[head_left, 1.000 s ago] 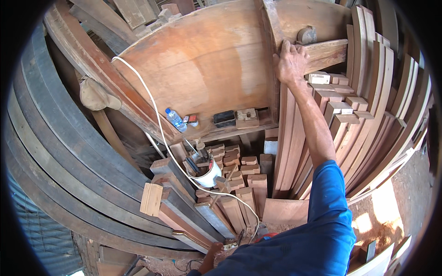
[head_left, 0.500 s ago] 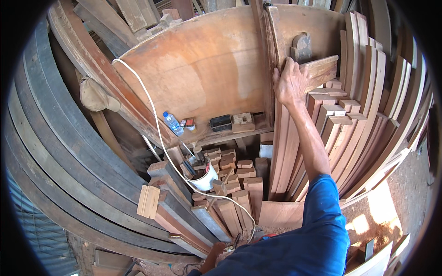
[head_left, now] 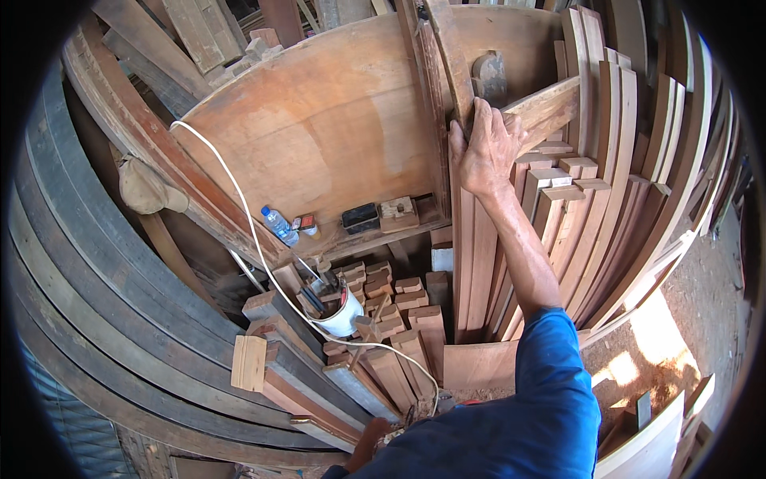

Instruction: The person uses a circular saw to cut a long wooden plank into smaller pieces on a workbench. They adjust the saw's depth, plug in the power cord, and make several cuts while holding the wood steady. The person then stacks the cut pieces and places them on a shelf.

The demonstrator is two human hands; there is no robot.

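My right hand (head_left: 488, 152) is closed around two wooden strips that meet under the fingers. The long narrow strip (head_left: 451, 56) rises from the hand toward the top edge, and the wider short board (head_left: 546, 110) angles to the right. Together they look like a large wooden square, but my hand covers the join. Behind it, a rounded grey wooden block (head_left: 489, 77) rests against the brown panel (head_left: 319, 120). Low in the picture, my left hand (head_left: 372, 441) shows only in part beside my blue shirt; its fingers cannot be made out.
Upright timber pieces (head_left: 594, 215) stand packed at the right. A white bucket of tools (head_left: 345, 317) stands among wood blocks, a pale cable (head_left: 239, 191) looping past it. The ledge (head_left: 399, 236) holds a water bottle (head_left: 279, 226). Long curved-looking boards (head_left: 120, 215) fill the left.
The long strip has tilted away from the upright post beside it, its top now further left, and the short board has turned with it. The whole view has shifted slightly.
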